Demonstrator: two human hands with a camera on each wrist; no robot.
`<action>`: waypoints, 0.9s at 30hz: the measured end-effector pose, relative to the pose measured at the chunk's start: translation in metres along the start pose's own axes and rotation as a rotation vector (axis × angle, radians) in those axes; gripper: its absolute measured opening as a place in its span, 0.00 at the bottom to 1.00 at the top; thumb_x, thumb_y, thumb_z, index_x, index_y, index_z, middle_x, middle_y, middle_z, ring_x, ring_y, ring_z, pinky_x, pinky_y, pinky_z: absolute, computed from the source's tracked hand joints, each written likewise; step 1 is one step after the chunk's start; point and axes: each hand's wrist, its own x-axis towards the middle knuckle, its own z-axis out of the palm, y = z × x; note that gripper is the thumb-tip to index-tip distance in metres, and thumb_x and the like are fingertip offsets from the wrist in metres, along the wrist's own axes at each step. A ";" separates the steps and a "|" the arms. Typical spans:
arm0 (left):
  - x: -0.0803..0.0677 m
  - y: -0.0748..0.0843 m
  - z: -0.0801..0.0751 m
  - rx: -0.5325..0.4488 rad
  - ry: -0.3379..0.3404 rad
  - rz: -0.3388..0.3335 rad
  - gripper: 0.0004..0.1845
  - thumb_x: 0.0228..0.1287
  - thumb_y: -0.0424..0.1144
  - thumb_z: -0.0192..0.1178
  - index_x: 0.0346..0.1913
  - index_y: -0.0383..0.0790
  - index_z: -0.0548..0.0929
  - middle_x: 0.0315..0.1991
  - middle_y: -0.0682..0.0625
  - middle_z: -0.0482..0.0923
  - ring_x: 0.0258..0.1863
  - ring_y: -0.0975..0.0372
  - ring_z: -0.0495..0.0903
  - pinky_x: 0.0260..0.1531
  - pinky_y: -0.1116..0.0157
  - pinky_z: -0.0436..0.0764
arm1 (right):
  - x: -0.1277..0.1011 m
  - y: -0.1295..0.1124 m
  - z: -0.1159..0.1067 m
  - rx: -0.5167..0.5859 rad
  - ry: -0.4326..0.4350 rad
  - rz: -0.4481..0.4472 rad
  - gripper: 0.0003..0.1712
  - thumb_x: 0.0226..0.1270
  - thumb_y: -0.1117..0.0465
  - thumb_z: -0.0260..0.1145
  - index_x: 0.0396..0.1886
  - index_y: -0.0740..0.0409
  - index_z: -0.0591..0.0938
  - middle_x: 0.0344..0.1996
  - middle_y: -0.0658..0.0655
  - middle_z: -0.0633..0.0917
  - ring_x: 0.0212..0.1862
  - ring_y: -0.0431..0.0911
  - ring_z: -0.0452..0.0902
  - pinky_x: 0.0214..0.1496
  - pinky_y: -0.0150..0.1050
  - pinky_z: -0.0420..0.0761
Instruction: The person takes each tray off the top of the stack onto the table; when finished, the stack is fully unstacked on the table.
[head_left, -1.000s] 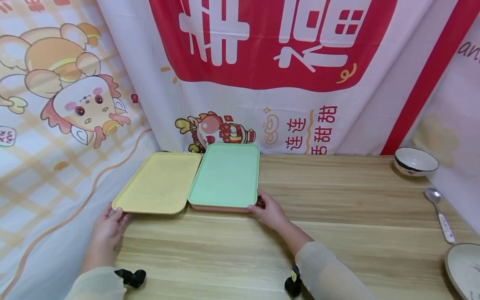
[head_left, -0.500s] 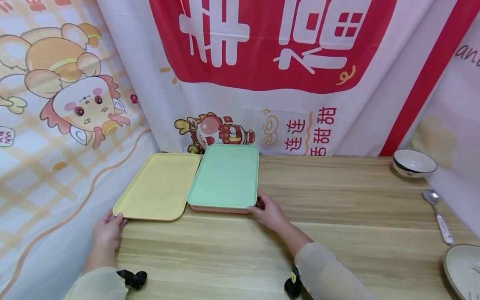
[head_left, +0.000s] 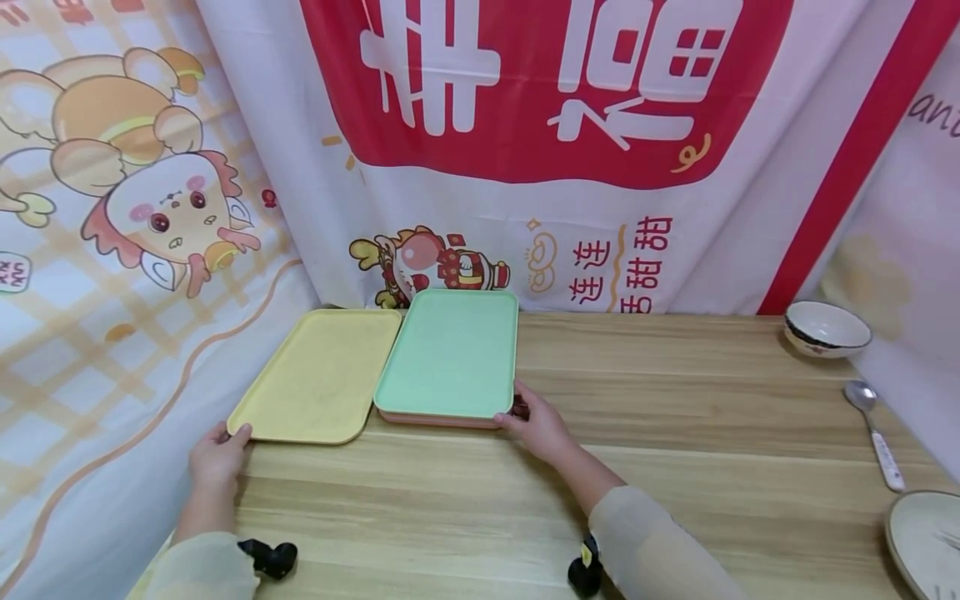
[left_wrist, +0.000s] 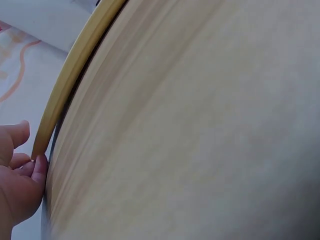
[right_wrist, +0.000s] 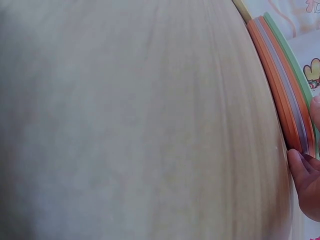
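Note:
At the left of the table lies a yellow tray (head_left: 318, 375), its rim also crossing the left wrist view. My left hand (head_left: 216, 457) holds its near left corner, thumb above and fingers at the edge. Beside it on the right is a stack of trays with a green tray (head_left: 450, 354) on top. The right wrist view shows orange and grey tray edges (right_wrist: 280, 82) layered beneath the green one. My right hand (head_left: 538, 422) grips the stack's near right corner, thumb at the top rim and fingers against the side.
A bowl (head_left: 827, 329) stands at the far right of the wooden table (head_left: 675, 400). Nearer along the right side are a spoon (head_left: 876, 435) and a partly visible plate (head_left: 930, 537). Printed cloth (head_left: 135, 333) hangs at the left and back.
The yellow tray's near edge has come down and slightly toward me, with my left hand at its corner. My right hand and the green-topped stack have stayed in place.

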 end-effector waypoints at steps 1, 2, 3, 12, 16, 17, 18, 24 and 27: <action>0.001 0.000 0.000 0.009 -0.002 0.004 0.39 0.73 0.50 0.48 0.76 0.33 0.48 0.76 0.32 0.49 0.75 0.45 0.53 0.77 0.50 0.58 | 0.000 0.000 0.000 0.001 0.001 0.000 0.45 0.65 0.52 0.69 0.75 0.63 0.59 0.57 0.61 0.81 0.61 0.52 0.76 0.67 0.49 0.78; 0.001 -0.001 0.000 0.022 -0.005 0.012 0.39 0.73 0.51 0.48 0.76 0.32 0.47 0.76 0.32 0.48 0.75 0.44 0.52 0.77 0.49 0.58 | 0.000 0.000 0.000 -0.001 0.002 -0.002 0.45 0.65 0.52 0.69 0.75 0.63 0.59 0.57 0.61 0.81 0.60 0.52 0.76 0.66 0.49 0.78; 0.001 -0.001 0.000 0.028 -0.008 0.018 0.40 0.73 0.52 0.47 0.76 0.32 0.46 0.77 0.32 0.47 0.76 0.45 0.51 0.77 0.49 0.56 | 0.000 0.000 0.000 0.001 0.002 -0.001 0.45 0.65 0.52 0.69 0.75 0.63 0.59 0.57 0.61 0.81 0.61 0.52 0.76 0.66 0.49 0.78; -0.021 0.023 0.018 0.039 0.007 0.176 0.38 0.73 0.47 0.50 0.77 0.35 0.48 0.75 0.28 0.49 0.73 0.37 0.55 0.75 0.46 0.60 | 0.001 0.001 0.000 0.006 0.011 0.009 0.45 0.64 0.52 0.69 0.75 0.60 0.61 0.55 0.60 0.82 0.59 0.51 0.76 0.66 0.48 0.78; -0.038 0.037 0.043 0.001 -0.092 0.223 0.39 0.73 0.48 0.53 0.78 0.39 0.48 0.75 0.30 0.51 0.72 0.39 0.60 0.71 0.47 0.67 | 0.002 0.001 0.000 0.007 0.011 0.004 0.43 0.65 0.53 0.69 0.75 0.58 0.62 0.54 0.59 0.83 0.58 0.50 0.77 0.65 0.47 0.79; -0.042 0.039 0.050 -0.010 -0.127 0.229 0.39 0.73 0.48 0.53 0.78 0.39 0.48 0.76 0.31 0.51 0.72 0.40 0.60 0.72 0.47 0.67 | 0.002 0.001 0.000 0.006 0.010 0.002 0.42 0.65 0.53 0.69 0.75 0.57 0.63 0.53 0.58 0.83 0.57 0.50 0.77 0.64 0.47 0.80; -0.045 0.041 0.056 -0.011 -0.157 0.239 0.40 0.73 0.48 0.54 0.78 0.40 0.47 0.76 0.31 0.51 0.72 0.41 0.61 0.72 0.48 0.67 | 0.002 0.001 0.001 0.005 0.010 0.000 0.42 0.65 0.53 0.69 0.75 0.57 0.63 0.53 0.58 0.83 0.57 0.50 0.77 0.64 0.47 0.80; -0.060 0.049 0.090 -0.058 -0.320 0.307 0.40 0.72 0.43 0.57 0.77 0.35 0.49 0.75 0.30 0.52 0.72 0.39 0.59 0.73 0.48 0.66 | 0.001 0.000 0.002 0.006 0.007 -0.001 0.42 0.65 0.53 0.69 0.74 0.59 0.63 0.55 0.60 0.83 0.58 0.51 0.77 0.64 0.47 0.80; -0.065 0.051 0.102 -0.087 -0.380 0.335 0.39 0.72 0.41 0.57 0.77 0.32 0.50 0.75 0.31 0.52 0.73 0.39 0.58 0.74 0.49 0.64 | 0.001 0.000 0.001 0.002 0.005 -0.005 0.43 0.65 0.53 0.69 0.74 0.60 0.62 0.56 0.60 0.82 0.59 0.51 0.77 0.64 0.48 0.80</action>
